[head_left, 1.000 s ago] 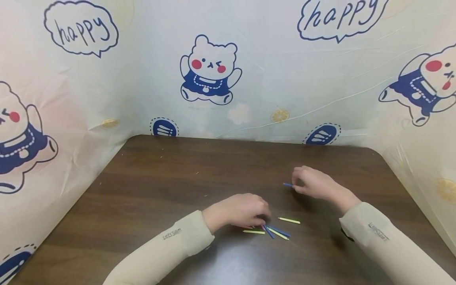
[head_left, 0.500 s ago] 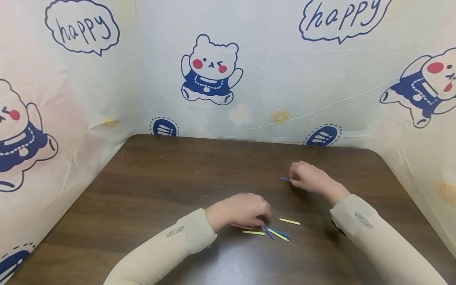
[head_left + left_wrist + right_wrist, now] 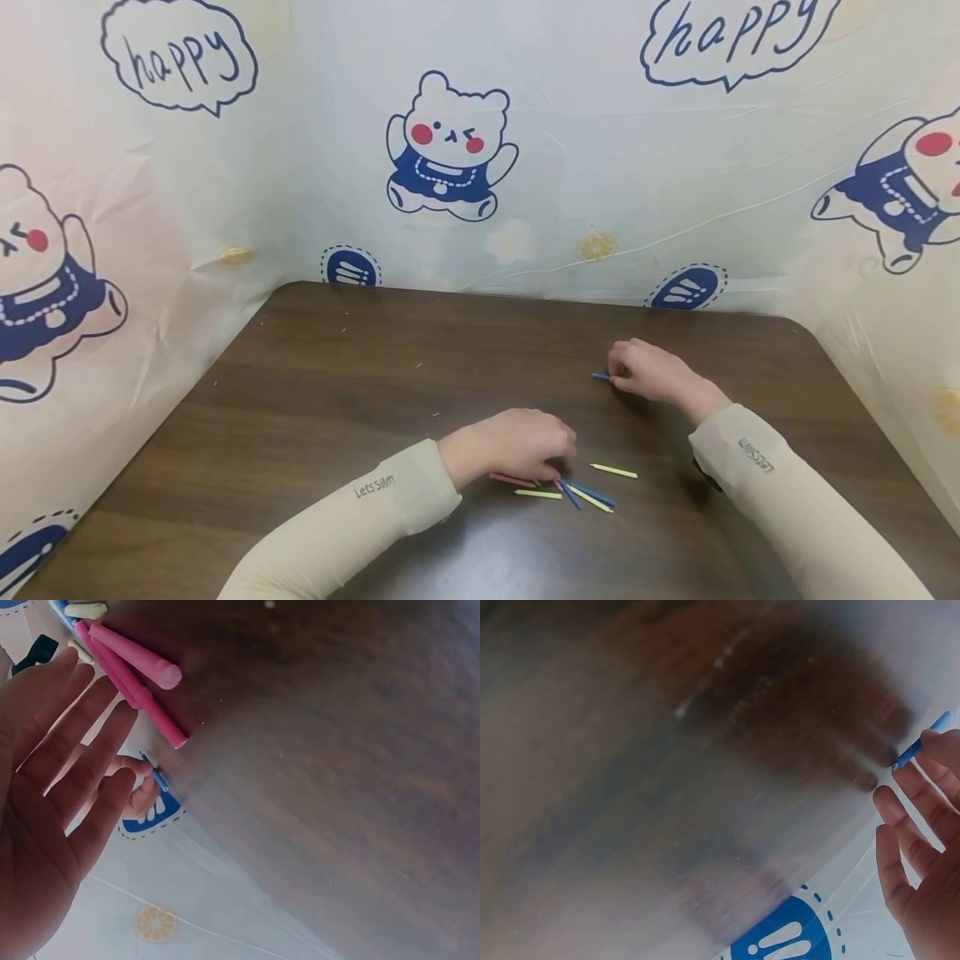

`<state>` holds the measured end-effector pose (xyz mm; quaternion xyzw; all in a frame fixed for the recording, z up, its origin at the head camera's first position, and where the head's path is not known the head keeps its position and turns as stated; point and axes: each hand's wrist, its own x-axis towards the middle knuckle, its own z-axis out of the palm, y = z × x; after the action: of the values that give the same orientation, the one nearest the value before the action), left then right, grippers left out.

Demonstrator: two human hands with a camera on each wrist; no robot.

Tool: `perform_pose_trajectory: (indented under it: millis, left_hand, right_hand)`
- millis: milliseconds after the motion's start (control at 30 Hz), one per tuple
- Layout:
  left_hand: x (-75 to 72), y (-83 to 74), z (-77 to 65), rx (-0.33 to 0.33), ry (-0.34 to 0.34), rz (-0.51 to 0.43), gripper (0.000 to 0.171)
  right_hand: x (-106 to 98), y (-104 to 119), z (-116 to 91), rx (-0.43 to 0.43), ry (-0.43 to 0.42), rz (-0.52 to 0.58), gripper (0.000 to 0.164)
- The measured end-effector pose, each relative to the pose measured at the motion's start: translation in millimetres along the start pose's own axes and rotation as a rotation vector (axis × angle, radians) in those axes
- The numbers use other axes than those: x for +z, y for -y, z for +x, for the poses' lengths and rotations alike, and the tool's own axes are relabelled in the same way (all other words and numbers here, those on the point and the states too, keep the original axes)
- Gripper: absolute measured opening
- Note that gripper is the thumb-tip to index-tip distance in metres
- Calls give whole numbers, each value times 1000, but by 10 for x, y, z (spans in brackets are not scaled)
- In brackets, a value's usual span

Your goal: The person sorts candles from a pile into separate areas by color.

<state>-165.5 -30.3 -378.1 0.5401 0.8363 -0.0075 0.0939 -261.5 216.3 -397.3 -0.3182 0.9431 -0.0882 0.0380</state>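
In the head view my right hand (image 3: pixel 648 369) is over the far right of the table, pinching a thin blue candle (image 3: pixel 601 377). The right wrist view has this blue candle (image 3: pixel 924 741) between thumb and forefinger, the other fingers loosely extended. Nearer the front, my left hand (image 3: pixel 510 443) hovers low over a loose group of candles, its fingers relaxed. Close by its fingertips, pink candles (image 3: pixel 124 675) lie across one another in the left wrist view. Two yellow candles, one a yellow candle (image 3: pixel 537 494), and a crossed blue candle (image 3: pixel 572 496) lie just below the hand.
Right of the left hand lies a separate yellow candle (image 3: pixel 615 471). Tiny pale bits are scattered on the dark wooden table (image 3: pixel 360 383). A printed cloth curtain (image 3: pixel 555 167) with bears rises along the table's back and sides.
My right hand moves slightly away and left with the blue candle, then stays put. The left hand barely shifts, and a pink candle under it comes into sight.
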Motion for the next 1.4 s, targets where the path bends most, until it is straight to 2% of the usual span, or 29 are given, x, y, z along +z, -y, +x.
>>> perform_pose_trajectory:
  millis: [167,500,867,967,1100,1267,1400]
  left_hand:
    - [8,-26,-8,13,-8,13,6]
    - [27,-30,-5,-8,-9,20,8]
    - [32,-30,-4,-10,-2,-7,5]
    - [12,-29,0,-16,-2,1,4]
    - [2,-37,0,-22,-3,15,4]
    - [31,-41,2,-25,-3,34,6]
    - [43,-44,7,-31,2,36,12]
  right_hand:
    - [18,0,19,3,14,4,12]
    - [47,-37,59,38,24,45,12]
    - [35,-44,52,64,32,95,6]
    - [-18,-78,21,68,14,128,1]
    - [-92,-139,-66,70,-30,169,5]
    - [-155,-180,-201,48,-93,156,4]
    - [-201,-175,-303,39,-113,150,5]
